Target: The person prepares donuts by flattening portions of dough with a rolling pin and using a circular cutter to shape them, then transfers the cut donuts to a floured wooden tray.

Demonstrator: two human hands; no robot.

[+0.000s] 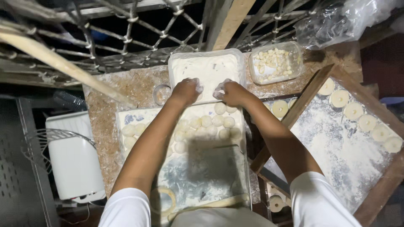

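I see a dough piece (219, 94) pinched between left hand (185, 90) and right hand (233, 93), both curled on it over the flour tub (206, 69) | looks soft, light, sticky: cup gently underneath | dough balls (206, 124) on floured board (202, 176) below | tub of white chunks (275, 62) right.

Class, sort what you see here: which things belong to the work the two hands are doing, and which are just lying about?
In use:
left hand
right hand
flour tub
dough balls
floured board

Lying about:
tub of small white pieces
tray of dough rings
white container
plastic bag
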